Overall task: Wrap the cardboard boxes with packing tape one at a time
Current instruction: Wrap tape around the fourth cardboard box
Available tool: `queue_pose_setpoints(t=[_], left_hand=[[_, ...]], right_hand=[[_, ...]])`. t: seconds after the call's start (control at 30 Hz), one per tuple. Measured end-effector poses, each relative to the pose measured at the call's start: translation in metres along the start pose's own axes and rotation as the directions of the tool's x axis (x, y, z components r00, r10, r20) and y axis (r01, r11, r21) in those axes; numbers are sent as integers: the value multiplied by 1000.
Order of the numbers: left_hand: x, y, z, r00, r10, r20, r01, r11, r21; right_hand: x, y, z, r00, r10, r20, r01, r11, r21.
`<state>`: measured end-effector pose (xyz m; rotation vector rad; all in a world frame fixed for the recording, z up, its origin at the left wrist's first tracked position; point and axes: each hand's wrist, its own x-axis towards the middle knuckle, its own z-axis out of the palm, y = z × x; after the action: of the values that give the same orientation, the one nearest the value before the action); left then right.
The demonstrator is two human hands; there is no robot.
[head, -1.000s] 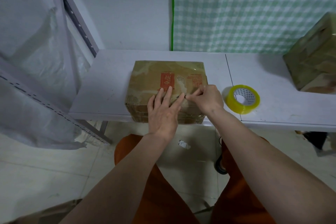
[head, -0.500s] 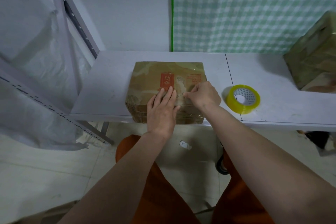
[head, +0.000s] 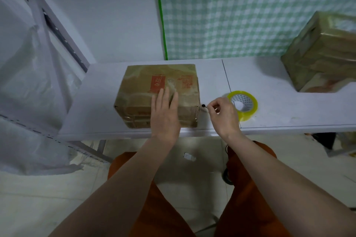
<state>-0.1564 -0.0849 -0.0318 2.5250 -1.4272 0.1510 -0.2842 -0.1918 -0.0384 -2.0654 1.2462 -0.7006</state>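
A cardboard box [head: 158, 90] wrapped in glossy tape sits on the white counter [head: 269, 107], close to the counter's front edge and toward its left end, with a red printed label on its top face. The left hand [head: 165, 113] lies flat over the box's near top edge, fingers straight and held close together, fingertips reaching toward the red label and the palm covering part of the front face. The right hand [head: 221, 115] is just off the box's right front corner, above the counter, with its thumb and forefinger pinched together and the other fingers curled; what it pinches is too thin to make out, though a small dark spot shows at the fingertips beside the box's corner. A roll of packing tape [head: 243, 104] with a yellowish rim lies flat on the counter just right of the right hand, partly hidden behind it, near the front edge and beside a dark seam line running across the counter. A second tape-wrapped box [head: 319, 56], larger and blurred, stands at the right end of the counter toward the back. Behind the counter hangs a green-and-white checked cloth [head: 240, 9] next to a plain white wall. Below the front edge are the person's orange trousers [head: 154, 208], with a small scrap of white paper [head: 189, 157] on the tiled floor between the knees.
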Motion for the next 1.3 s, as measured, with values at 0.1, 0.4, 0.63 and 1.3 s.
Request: queue_pose_setpoints(t=[0.1,0.4,0.63,1.3], left_hand=[[0,33,13,969,244,-36,-246,968,-40],[7,101,55,804,569,172,-569,821,-56],[17,90,86,650,212,730,-266,963,-42],[41,109,8,723,137,677,680,-319,-660]], right_hand=[[8,35,-7,998,60,-1,-60,987,-149],[28,105,-27,976,176,128,-90,862,-499],[45,128,-23,976,126,180,-17,860,-510],[-14,64,-63,981,14,194,-109,866,487]])
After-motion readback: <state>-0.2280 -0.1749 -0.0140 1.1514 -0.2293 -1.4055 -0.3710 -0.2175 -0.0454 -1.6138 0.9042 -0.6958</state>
